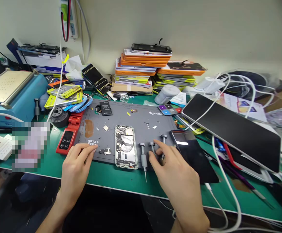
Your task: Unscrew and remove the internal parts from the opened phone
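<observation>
An opened phone chassis [126, 146] lies face-up on a grey work mat [121, 113], its inner parts exposed. My left hand [76, 165] rests on the mat's front left edge, fingers apart, close to a small loose part [105, 151]. My right hand [173, 171] hovers over three small grey screwdrivers [143, 157] right of the phone, fingertips touching the middle one. A detached black screen [190, 152] lies just right of that hand. A black battery [105, 108] and tiny screws sit further back on the mat.
A red tool [68, 136] lies left of the mat, a blue heating machine [12, 94] at far left. Stacks of orange and yellow boxes [143, 68] line the wall. A large black tablet [233, 129] and white cables [223, 181] crowd the right side.
</observation>
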Motion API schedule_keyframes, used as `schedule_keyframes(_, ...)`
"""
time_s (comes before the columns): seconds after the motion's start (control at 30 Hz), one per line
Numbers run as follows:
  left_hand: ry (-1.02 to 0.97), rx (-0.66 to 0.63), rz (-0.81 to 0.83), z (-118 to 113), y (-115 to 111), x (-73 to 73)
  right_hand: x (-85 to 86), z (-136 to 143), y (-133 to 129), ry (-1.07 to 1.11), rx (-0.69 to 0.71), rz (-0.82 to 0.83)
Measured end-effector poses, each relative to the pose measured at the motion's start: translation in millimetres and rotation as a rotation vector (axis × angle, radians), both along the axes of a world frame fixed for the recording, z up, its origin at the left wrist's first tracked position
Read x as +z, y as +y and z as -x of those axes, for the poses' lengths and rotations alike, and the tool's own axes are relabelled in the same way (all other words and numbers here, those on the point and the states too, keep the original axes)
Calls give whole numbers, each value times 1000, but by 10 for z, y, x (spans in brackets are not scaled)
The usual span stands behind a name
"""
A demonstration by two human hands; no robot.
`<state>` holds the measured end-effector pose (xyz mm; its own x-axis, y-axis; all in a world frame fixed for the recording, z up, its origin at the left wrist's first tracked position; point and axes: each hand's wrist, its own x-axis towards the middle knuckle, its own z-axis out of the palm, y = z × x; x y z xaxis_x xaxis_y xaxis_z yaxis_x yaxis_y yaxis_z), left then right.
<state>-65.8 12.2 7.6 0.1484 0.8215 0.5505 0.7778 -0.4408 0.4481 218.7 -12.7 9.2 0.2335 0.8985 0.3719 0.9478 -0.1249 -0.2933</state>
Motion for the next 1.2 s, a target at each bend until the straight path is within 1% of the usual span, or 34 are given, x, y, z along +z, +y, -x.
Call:
schedule_keyframes(0.1, 49, -47, -21, 5, -4, 74, 10, 0, 87, 101, -4, -62)
schedule_keyframes(0.23, 323, -75, -84, -43, 21, 124, 34, 4, 191, 341, -12, -308)
schedule_keyframes(0.27, 373, -81, -84, -62, 33, 127, 30, -2, 204, 393, -11, -358)
schedule_keyframes(0.33, 413, -99, -70, -102, 54, 133, 12, -19, 215, 478, -1, -407)
schedule_keyframes(0.4, 385, -126, -55, -154, 63, 155, -8, -34, 210, 539, 6, -415)
schedule_keyframes(0.47, 309, -162, -51, -231, 59, 189, -18, -40, 199, 584, 9, -420)
schedule_keyframes(0.57, 184, -275, -26, -401, 42, 213, -11, -30, 188, 624, 28, -419)
schedule_keyframes(0.63, 161, -364, 15, -518, 39, 186, -1, -26, 184, 620, 48, -418)
schedule_keyframes(0.7, 172, -428, 55, -605, 50, 134, 7, -30, 179, 603, 63, -425)
schedule_keyframes(0.8, 183, -452, 86, -651, 91, 73, 15, -43, 167, 611, 70, -438)
schedule_keyframes(0.87, 192, -452, 83, -642, 115, 73, 18, -49, 160, 622, 78, -437)
schedule_keyframes(0.97, 175, -470, 31, -613, 102, 124, 15, -50, 151, 630, 78, -429)
schedule_keyframes(1.03, 157, -456, -52, -603, 51, 163, 10, -47, 146, 633, 67, -425)
schedule_keyframes(1.1, 189, -430, -143, -605, -18, 187, 3, -46, 142, 632, 62, -429)
schedule_keyframes(1.2, 265, -455, -213, -622, -98, 181, -6, -52, 139, 627, 70, -452)
